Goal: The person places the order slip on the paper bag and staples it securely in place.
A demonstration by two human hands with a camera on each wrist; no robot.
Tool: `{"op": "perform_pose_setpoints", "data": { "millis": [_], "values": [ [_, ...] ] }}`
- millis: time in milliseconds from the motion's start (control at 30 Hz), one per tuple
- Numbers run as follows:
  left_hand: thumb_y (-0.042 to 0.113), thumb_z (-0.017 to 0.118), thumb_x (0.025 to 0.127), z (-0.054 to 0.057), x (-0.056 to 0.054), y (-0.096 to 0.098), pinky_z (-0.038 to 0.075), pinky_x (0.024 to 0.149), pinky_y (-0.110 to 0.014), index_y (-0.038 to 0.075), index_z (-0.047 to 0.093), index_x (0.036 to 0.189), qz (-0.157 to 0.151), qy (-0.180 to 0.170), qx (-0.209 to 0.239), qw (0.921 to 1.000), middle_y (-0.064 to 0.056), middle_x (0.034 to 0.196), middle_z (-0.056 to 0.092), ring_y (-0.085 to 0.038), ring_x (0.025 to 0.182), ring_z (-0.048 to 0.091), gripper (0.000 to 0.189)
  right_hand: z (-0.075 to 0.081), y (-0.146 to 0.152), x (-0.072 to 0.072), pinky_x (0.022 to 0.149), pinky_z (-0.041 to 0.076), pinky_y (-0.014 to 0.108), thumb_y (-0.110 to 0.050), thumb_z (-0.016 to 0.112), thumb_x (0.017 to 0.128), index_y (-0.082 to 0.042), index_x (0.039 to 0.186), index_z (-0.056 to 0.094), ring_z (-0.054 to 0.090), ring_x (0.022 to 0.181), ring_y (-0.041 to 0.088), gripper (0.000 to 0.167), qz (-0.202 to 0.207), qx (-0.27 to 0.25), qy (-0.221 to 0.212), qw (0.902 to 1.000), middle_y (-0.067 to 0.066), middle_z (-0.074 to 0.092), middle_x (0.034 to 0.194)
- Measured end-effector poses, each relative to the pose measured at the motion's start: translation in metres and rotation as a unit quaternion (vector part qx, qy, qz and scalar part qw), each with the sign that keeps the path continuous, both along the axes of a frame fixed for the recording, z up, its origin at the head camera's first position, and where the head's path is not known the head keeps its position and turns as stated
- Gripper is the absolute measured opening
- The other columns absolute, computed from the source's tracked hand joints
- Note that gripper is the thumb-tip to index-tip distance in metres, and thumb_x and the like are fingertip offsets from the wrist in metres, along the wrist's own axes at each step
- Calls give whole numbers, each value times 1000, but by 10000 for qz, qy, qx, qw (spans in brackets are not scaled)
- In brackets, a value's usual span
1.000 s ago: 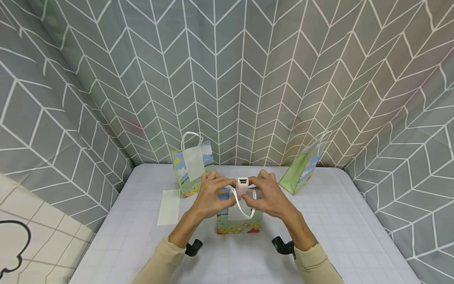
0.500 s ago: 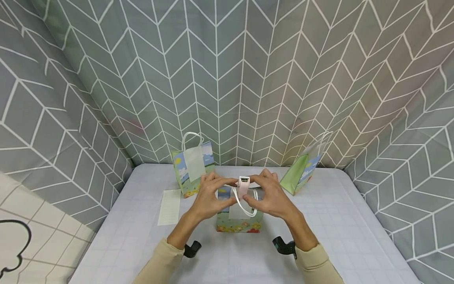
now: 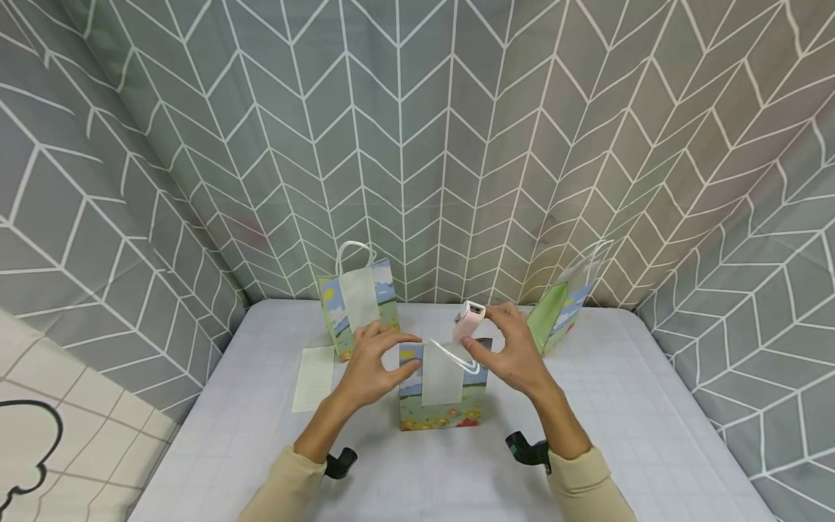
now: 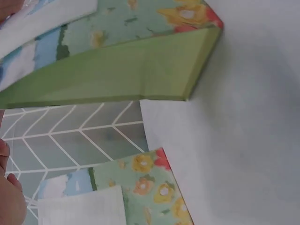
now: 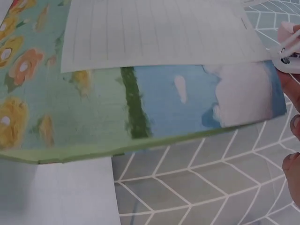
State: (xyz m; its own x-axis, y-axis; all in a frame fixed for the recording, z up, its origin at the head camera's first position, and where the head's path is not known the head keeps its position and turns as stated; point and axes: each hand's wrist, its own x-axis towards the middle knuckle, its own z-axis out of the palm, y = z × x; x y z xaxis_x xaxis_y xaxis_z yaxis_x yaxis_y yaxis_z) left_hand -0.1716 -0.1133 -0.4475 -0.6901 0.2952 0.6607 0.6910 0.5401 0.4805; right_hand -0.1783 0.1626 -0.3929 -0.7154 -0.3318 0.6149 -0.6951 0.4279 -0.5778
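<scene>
A small gift bag with a painted meadow and flowers stands upright at the middle of the table. Its front carries a sheet of white lined paper, marked near the top edge by a small staple-like line in the right wrist view. The bag's white handle droops over the paper. Thumb and fingers of my right hand pinch a small pink-and-white stapler, tilted above the bag's top right. My left hand is at the bag's left top edge, thumb and forefinger spread apart, holding nothing.
Behind on the left stands a similar bag with paper on its front. Another bag is at the back right, turned sideways. A loose lined sheet lies left of my left hand. Patterned curtains hang behind the table.
My right hand has moved up and right with the stapler, away from the bag's top middle. My left hand has drawn back left from it. The handle has dropped against the bag.
</scene>
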Motion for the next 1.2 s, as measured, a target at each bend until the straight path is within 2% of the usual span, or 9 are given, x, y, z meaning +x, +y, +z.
{"op": "perform_pose_setpoints", "data": {
  "millis": [233,367,467,600,667,800,900,1067,1200],
  "values": [
    [30,87,79,-6,2,-10,32,90,-45,6,75,112,287,-87,-176,9994,-3,107,74,-17,103,55,43,0,21,2,79,36,39,-16,78,84,-11,122,69,41,92,12,40,-610,-265,-340,9972,2,54,98],
    [31,87,78,-9,0,-13,32,88,-44,9,76,107,368,-126,-243,9989,-2,108,74,-19,105,56,38,-6,38,3,81,35,40,-16,78,85,-9,120,68,43,95,13,36,-930,-348,-543,9936,6,57,102],
    [31,87,79,-10,-2,-14,31,87,-44,12,76,102,441,-166,-233,9986,-1,106,74,-18,104,56,33,-11,51,5,75,30,39,-17,78,87,-6,121,67,40,91,15,37,-1209,-378,-727,9893,7,56,100],
    [32,87,79,-11,-5,-14,32,85,-42,12,76,100,577,-145,-178,9981,-2,105,74,-18,99,56,31,-23,68,8,72,27,39,-22,76,90,-5,126,65,35,89,18,41,-1542,-250,-972,9829,8,50,97],
    [31,87,78,-11,-8,-12,32,83,-41,11,76,98,649,-84,-148,9977,-2,103,74,-17,96,55,29,-30,79,9,74,29,39,-24,76,90,-7,127,65,35,90,18,41,-1632,-159,-1038,9810,7,54,101],
    [29,88,77,-12,-10,-10,32,80,-40,12,76,93,790,24,-52,9969,0,98,75,-15,91,54,26,-42,103,14,77,30,39,-26,75,91,-9,119,66,36,93,16,34,-1816,110,-1199,9760,4,59,107],
    [26,89,77,-12,-12,-9,32,79,-40,13,74,89,848,171,75,9962,1,94,74,-16,87,53,23,-49,126,20,79,35,41,-32,72,94,-9,112,64,40,98,18,30,-2035,535,-1583,9647,7,59,106],
    [19,90,75,-12,-17,-11,38,74,-38,12,72,83,996,575,322,9928,1,84,72,-19,81,57,20,-61,165,30,92,42,55,-40,67,96,-1,116,62,51,114,37,44,-2056,1157,-2502,9390,18,62,115],
    [13,89,76,-14,-22,-12,44,66,-32,10,75,86,1197,641,609,9889,0,81,69,-18,73,57,18,-69,193,38,93,45,56,-48,62,98,3,126,59,51,121,44,59,-2047,1518,-3404,9051,25,60,126]
  ]
}}
